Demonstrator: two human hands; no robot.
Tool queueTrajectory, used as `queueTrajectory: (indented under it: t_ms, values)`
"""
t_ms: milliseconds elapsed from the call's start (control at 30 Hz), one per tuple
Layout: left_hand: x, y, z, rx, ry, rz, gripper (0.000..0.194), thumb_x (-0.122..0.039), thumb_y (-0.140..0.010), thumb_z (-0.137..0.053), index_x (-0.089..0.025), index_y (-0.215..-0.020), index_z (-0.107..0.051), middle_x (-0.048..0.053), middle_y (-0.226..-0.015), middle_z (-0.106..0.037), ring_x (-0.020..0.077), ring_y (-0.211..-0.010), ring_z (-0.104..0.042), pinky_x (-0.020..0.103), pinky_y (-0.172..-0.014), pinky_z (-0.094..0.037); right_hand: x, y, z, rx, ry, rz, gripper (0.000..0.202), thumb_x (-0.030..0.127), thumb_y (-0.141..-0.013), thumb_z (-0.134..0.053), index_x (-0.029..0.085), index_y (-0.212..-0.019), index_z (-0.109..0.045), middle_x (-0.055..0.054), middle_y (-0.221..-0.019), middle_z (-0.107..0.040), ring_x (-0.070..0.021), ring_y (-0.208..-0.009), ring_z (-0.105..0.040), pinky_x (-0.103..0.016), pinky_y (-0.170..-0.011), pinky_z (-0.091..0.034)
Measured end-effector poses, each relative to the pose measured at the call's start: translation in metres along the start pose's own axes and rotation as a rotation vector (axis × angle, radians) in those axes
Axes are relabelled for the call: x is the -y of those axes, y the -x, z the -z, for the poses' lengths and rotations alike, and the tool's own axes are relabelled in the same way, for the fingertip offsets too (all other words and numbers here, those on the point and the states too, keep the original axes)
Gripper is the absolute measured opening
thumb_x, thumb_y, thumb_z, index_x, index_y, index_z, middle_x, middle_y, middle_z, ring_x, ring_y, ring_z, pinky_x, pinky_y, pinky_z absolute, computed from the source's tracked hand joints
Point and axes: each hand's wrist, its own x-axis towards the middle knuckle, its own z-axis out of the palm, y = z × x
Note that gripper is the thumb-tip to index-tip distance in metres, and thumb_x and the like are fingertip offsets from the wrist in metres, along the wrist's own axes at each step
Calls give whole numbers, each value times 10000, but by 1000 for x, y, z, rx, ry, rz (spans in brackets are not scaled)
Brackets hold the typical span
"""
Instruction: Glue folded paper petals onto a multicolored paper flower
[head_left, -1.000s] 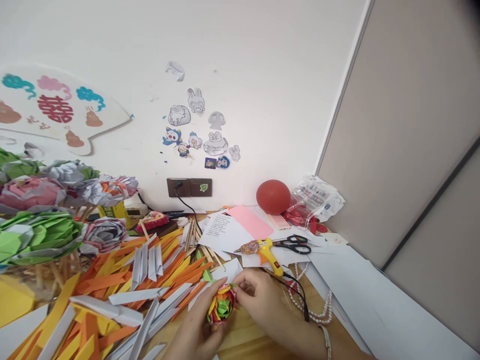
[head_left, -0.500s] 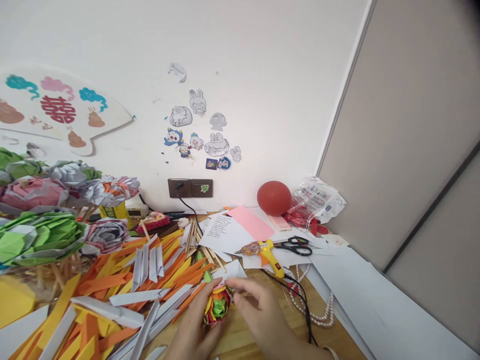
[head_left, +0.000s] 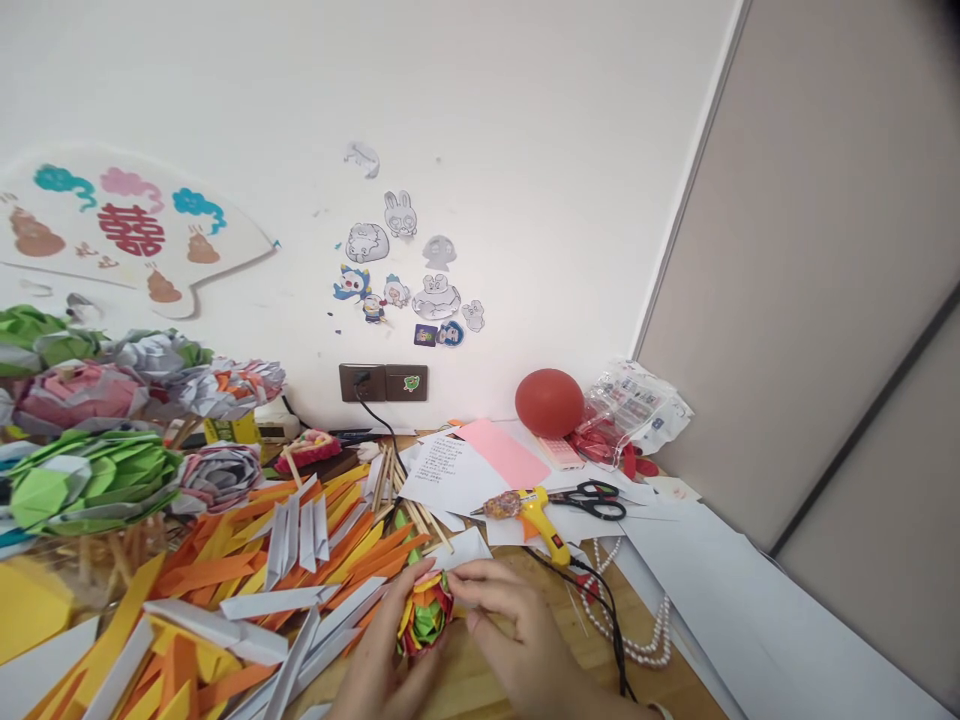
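Low in the middle of the head view, my left hand [head_left: 381, 640] is wrapped round the left side of a small folded-paper flower [head_left: 427, 615]. Its petals are green at the centre, with orange, yellow and red ones around. My right hand [head_left: 517, 625] is at the flower's right side, fingers curled, fingertips on its upper right petals. Whether a loose petal is between those fingertips is too small to tell. Folded orange, yellow and white paper strips [head_left: 217, 575] lie heaped to the left of my hands.
Finished paper flowers [head_left: 97, 470] stand on sticks at the left. Beyond my hands lie wooden sticks [head_left: 386, 475], a yellow glue gun [head_left: 536, 510] with a trailing cable, black scissors [head_left: 592, 498] and a pearl string [head_left: 652, 650]. A red balloon [head_left: 549, 402] rests near the wall.
The flower has shifted slightly left and turned a little in my left hand. My right fingertips have come closer onto its upper right edge. The view has tilted up slightly.
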Motion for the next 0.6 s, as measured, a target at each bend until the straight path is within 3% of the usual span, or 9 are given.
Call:
queueTrajectory:
  t_ms: [133, 333, 600]
  values:
    - [0, -1, 0, 41, -4, 8, 444, -327, -805, -535, -218, -1228, -458, 96, -1269, -550, 246, -1183, -500, 359, -998, -400, -5, -2, 1, -11, -42, -50, 358, 93, -750, -493, 237, -1025, -672, -79, -1072, -625, -198, -958, -597, -336, -839, -490]
    - [-7, 1, -5, 3, 66, -5, 405, -368, -795, -544, -237, -1175, -496, 72, -1206, -589, 235, -1135, -533, 341, -996, -401, -1, -1, 2, -13, 155, 240, 409, 13, -736, -461, 245, -1009, -658, -55, -997, -653, -176, -933, -588, -309, -838, -473]
    - [-28, 6, -18, -153, 321, 121, 482, -509, -708, -610, -235, -1096, -525, 54, -1085, -632, 220, -1028, -590, 260, -870, -488, -2, -2, 5, -95, 220, 455, 348, 17, -743, -453, 198, -990, -618, -66, -950, -662, -159, -892, -603, -288, -810, -494]
